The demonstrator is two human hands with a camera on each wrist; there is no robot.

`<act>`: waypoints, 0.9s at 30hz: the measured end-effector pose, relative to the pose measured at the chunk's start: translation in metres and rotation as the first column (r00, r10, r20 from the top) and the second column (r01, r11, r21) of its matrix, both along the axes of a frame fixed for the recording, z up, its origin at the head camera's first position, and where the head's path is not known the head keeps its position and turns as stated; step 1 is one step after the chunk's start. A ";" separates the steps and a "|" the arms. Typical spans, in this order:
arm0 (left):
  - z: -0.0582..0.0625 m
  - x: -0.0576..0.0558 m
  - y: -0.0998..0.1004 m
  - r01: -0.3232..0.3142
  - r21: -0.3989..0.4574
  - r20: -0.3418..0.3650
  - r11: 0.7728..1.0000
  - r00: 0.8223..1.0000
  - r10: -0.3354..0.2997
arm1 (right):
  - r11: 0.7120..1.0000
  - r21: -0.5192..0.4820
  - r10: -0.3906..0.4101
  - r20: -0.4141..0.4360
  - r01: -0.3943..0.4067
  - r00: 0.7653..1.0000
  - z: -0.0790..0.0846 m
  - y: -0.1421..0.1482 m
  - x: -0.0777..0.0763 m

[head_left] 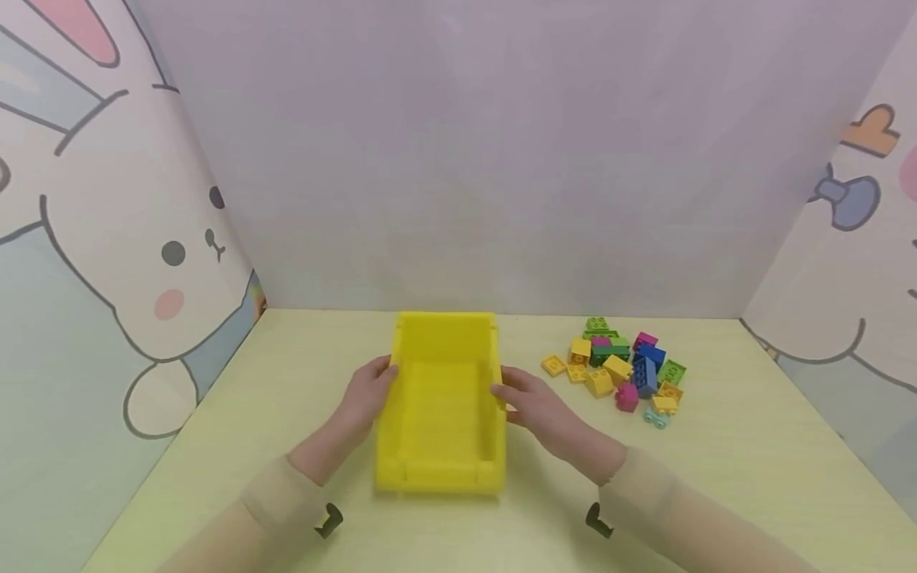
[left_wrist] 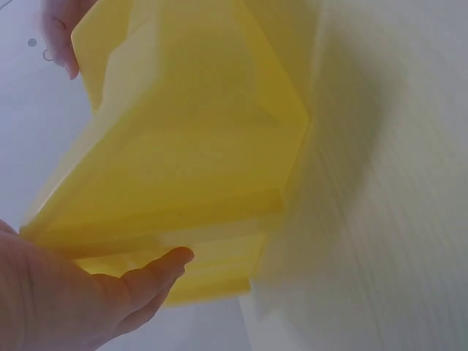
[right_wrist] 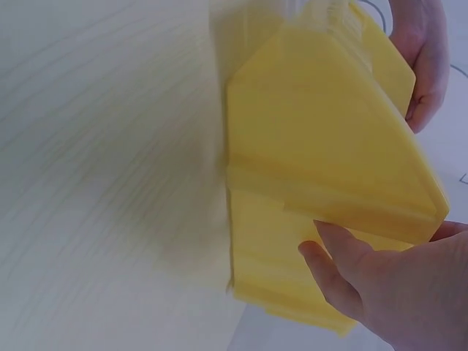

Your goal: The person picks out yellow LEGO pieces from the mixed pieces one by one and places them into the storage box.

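A yellow plastic storage bin [head_left: 447, 414] with its open top facing up is between my two hands. My left hand [head_left: 367, 391] grips its left side wall, the thumb over the rim. On the opposite wall my right hand [head_left: 537, 406] holds on in the same way, fingers along the outside. In the left wrist view the fingers [left_wrist: 157, 281] lie against the bin's outer side [left_wrist: 190, 161]. The right wrist view shows fingertips [right_wrist: 333, 241] touching the other outer side [right_wrist: 314, 131], close over the table.
To the right of the bin lies a loose pile of toy building bricks [head_left: 618, 368] in yellow, green, blue and pink. A small light-blue wheeled piece [head_left: 656, 418] sits at its near edge. The pale table [head_left: 301, 350] ends at a plain back wall [head_left: 458, 159].
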State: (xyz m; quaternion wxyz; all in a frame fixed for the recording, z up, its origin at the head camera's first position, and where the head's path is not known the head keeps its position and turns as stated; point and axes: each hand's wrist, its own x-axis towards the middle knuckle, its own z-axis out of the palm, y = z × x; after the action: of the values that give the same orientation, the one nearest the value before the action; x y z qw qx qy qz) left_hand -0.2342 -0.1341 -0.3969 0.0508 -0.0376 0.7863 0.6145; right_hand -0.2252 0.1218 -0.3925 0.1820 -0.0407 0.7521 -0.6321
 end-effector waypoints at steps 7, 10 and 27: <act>0.003 0.005 0.015 0.025 -0.009 0.008 1.000 1.000 -0.025 | 0.999 0.032 -0.001 0.024 0.000 1.000 0.001 0.017 0.006; 0.004 0.005 0.022 0.035 -0.007 0.012 0.999 0.999 -0.035 | 0.999 0.048 0.010 0.023 -0.011 1.000 0.001 0.026 0.008; 0.009 -0.010 0.051 0.093 0.006 0.047 0.996 0.995 -0.093 | 0.990 0.141 -0.031 0.043 0.024 0.999 0.008 0.058 0.011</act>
State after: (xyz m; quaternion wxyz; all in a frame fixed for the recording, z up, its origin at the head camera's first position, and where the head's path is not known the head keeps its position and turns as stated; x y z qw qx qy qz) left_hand -0.2444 -0.0836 -0.3876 0.0979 -0.0155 0.7845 0.6121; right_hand -0.2139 0.1801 -0.3847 0.1926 -0.0033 0.7910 -0.5807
